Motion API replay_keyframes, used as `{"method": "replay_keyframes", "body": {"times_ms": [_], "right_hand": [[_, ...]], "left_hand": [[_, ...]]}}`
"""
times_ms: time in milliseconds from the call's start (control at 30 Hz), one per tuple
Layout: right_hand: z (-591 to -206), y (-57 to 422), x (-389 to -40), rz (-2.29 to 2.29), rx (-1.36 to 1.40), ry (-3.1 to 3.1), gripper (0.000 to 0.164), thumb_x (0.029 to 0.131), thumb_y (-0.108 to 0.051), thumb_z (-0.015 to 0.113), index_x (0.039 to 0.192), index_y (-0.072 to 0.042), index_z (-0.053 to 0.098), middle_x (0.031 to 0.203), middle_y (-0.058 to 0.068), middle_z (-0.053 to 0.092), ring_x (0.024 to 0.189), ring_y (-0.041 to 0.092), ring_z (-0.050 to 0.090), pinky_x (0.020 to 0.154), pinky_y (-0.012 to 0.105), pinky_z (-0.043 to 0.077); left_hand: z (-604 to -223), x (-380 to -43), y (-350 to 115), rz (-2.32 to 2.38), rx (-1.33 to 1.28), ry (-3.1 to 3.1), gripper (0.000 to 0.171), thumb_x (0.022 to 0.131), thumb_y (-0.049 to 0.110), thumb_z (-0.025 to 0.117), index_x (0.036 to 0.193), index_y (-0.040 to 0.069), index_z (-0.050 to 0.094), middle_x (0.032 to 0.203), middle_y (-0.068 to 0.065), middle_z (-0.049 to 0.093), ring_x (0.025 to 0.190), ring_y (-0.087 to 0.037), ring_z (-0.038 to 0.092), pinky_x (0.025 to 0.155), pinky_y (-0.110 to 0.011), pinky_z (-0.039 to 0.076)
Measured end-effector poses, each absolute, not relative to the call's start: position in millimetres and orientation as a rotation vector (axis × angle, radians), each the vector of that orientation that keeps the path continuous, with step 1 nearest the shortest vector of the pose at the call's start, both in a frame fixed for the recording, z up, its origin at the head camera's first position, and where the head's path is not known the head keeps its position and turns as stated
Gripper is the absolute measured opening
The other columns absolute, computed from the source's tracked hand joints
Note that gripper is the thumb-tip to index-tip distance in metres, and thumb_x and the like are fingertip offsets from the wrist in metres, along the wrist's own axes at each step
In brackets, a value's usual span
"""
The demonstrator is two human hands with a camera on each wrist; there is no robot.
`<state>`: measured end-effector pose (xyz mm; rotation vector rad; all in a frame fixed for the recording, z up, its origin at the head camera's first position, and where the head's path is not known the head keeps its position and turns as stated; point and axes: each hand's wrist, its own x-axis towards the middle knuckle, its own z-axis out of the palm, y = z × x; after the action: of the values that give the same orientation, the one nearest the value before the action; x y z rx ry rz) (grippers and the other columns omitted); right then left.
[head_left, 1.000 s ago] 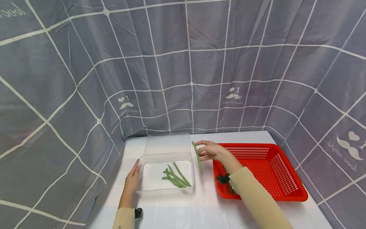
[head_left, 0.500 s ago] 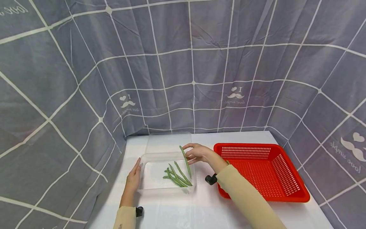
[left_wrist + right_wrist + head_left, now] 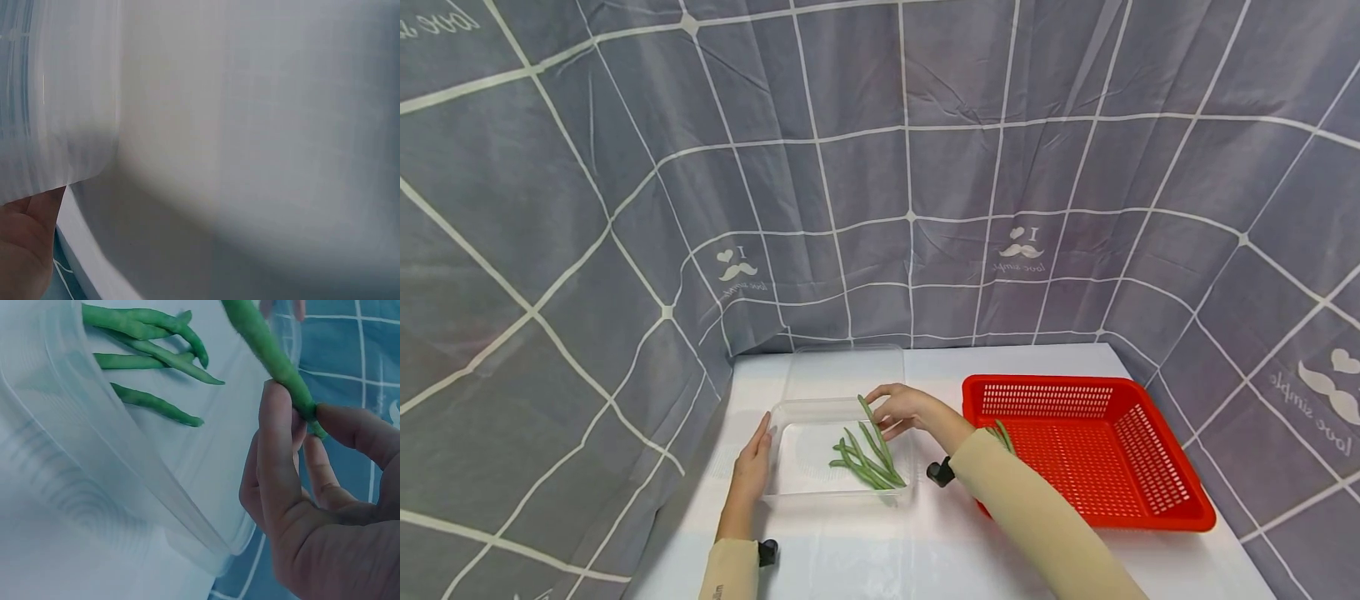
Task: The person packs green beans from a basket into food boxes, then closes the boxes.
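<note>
My right hand (image 3: 906, 410) pinches one end of a long green bean (image 3: 265, 347) between thumb and fingers. The bean slants over the right part of a clear plastic container (image 3: 797, 454), its lower end close to several green beans (image 3: 153, 403) lying inside; from the head view I cannot tell whether they touch. At the container's left wall rests my left hand (image 3: 750, 467), its fingers laid along the outside. In the left wrist view only part of that hand (image 3: 28, 244) shows, below the cloudy plastic wall.
A red perforated basket (image 3: 1097, 467) stands at the right, with a few green beans (image 3: 1002, 435) at its left end, partly behind my sleeve. Behind the container lies a clear flat lid (image 3: 844, 373). A grey checked curtain (image 3: 865, 183) encloses the white table (image 3: 850, 558).
My right hand has carried the green bean left from beside the red basket, then lowered it into the space over the container. The left hand has kept its place.
</note>
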<state>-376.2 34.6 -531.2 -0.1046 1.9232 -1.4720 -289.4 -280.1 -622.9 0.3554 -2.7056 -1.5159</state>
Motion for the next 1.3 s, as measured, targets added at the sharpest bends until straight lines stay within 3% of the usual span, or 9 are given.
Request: {"method": "replay_keyframes", "body": {"times_ms": [233,433,633,833,1300], "right_hand": [[-540.2,19.6,-375.2,-1.342,-0.119,2.037,0.041,0.094,0.003,0.070,0.133,-0.007,0.065,0.105,0.019,0.071,0.090,0.027,0.075,0.069,0.034,0.068],[-545.5,4.3,-371.0,-1.254,-0.135,2.097,0.040,0.091,0.009,0.069,0.128,-0.006,0.069,0.080,0.008,0.063,0.069,0.017,0.064,0.082,0.047,0.069],[-551.3,-7.7,-368.3,-1.167,-0.171,2.134,0.042,0.088,0.012,0.066,0.127,-0.001,0.067,0.067,0.005,0.057,0.061,0.015,0.057,0.069,0.040,0.068],[-556.9,-15.3,-363.8,-1.087,-0.192,2.187,0.037,0.089,0.013,0.065,0.123,0.000,0.067,0.066,0.005,0.054,0.062,0.015,0.054,0.080,0.047,0.069],[-563.8,-25.0,-364.3,-0.995,-0.188,2.218,0.027,0.090,0.014,0.065,0.114,0.004,0.067,0.075,0.008,0.056,0.063,0.018,0.055,0.085,0.052,0.068]], "left_hand": [[-622.5,-288.9,-278.9,-1.515,0.372,-2.702,0.053,0.118,0.033,0.033,0.170,0.026,0.026,0.176,-0.015,0.024,0.162,-0.047,0.022,0.132,-0.066,0.019],[-624.4,-289.8,-279.0,-1.477,0.356,-2.695,0.052,0.118,0.031,0.033,0.170,0.022,0.029,0.175,-0.016,0.026,0.161,-0.046,0.025,0.132,-0.065,0.021],[-625.8,-289.9,-280.6,-1.505,0.366,-2.694,0.053,0.118,0.034,0.032,0.170,0.026,0.027,0.176,-0.014,0.024,0.162,-0.046,0.023,0.132,-0.064,0.021],[-625.0,-289.0,-281.4,-1.489,0.368,-2.718,0.054,0.118,0.037,0.030,0.171,0.028,0.024,0.176,-0.014,0.022,0.163,-0.046,0.022,0.132,-0.065,0.020],[-626.1,-289.6,-282.0,-1.497,0.352,-2.711,0.053,0.118,0.037,0.029,0.171,0.029,0.024,0.176,-0.014,0.023,0.162,-0.046,0.022,0.132,-0.065,0.020]]}}
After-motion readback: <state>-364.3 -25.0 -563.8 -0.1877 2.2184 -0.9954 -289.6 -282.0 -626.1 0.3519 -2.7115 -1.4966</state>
